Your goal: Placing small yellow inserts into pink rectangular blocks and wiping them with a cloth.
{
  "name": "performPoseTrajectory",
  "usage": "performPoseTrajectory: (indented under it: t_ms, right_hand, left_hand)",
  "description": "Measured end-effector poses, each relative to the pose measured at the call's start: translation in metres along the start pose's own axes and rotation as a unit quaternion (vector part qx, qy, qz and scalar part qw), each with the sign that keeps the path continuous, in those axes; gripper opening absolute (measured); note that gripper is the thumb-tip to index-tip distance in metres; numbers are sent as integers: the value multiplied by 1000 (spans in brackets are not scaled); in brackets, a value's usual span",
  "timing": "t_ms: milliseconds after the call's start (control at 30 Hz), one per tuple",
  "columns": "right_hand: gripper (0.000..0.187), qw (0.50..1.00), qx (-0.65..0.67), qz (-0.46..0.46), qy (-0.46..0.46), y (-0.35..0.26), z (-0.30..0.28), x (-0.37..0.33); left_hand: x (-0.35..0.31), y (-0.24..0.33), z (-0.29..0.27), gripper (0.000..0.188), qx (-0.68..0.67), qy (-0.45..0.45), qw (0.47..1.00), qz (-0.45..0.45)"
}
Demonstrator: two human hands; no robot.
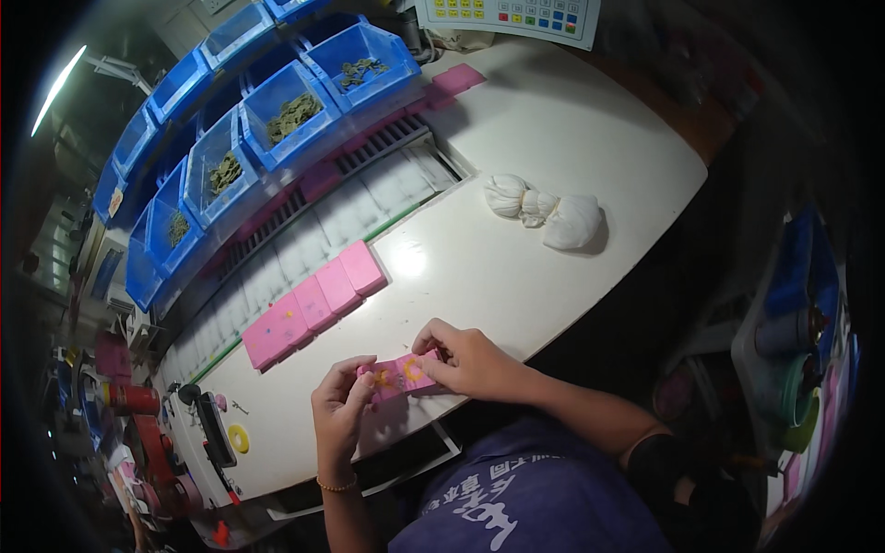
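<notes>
Low over the near part of the white table, my left hand (339, 405) and my right hand (472, 362) hold a small flat pink piece (398, 380) with yellow ring-like marks. Each hand pinches one end between thumb and fingers, so both ends are partly hidden. Whether it is a foam pad or a packet, I cannot tell. Just beyond my hands lies a row of pink slabs (315, 307), set edge to edge, with a few small coloured specks on the left one. To the right of them rests a knotted white cloth bundle (573, 221).
Blue bins (293, 120) holding greenish-brown small parts rise at the back left, above a slatted grille (383, 147). A yellow ring (239, 439) and a black tool (214, 426) lie at the left. The table's curved edge (645, 249) runs along the right.
</notes>
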State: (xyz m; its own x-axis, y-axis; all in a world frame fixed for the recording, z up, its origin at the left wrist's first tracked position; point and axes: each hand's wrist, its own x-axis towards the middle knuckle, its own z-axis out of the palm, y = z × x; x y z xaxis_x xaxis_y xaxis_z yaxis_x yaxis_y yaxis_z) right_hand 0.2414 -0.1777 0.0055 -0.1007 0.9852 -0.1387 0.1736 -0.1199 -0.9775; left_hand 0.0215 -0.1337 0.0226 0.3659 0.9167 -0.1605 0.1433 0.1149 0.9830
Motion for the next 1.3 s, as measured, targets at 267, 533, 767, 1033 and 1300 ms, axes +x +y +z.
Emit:
performPoseTrajectory:
  t_ms: [267,533,767,1033,1300]
  right_hand:
    - [19,982,176,21,58,-7,12,-9]
    - [27,930,365,27,-29,-29,31,-23]
    - [34,926,377,4,-38,-16,57,-40]
    - [35,925,-235,-282,105,-43,40,-24]
    - [23,919,-181,-333,111,-39,51,-5]
  left_hand:
    - [-9,10,-17,28,78,-48,995,33]
    - [-13,-15,19,64,-278,24,943,178]
    - [-9,8,38,81,-524,116,844,-16]
    - [-11,11,40,78,-323,196,925,-25]
    - [-11,6,45,70,-302,226,926,0]
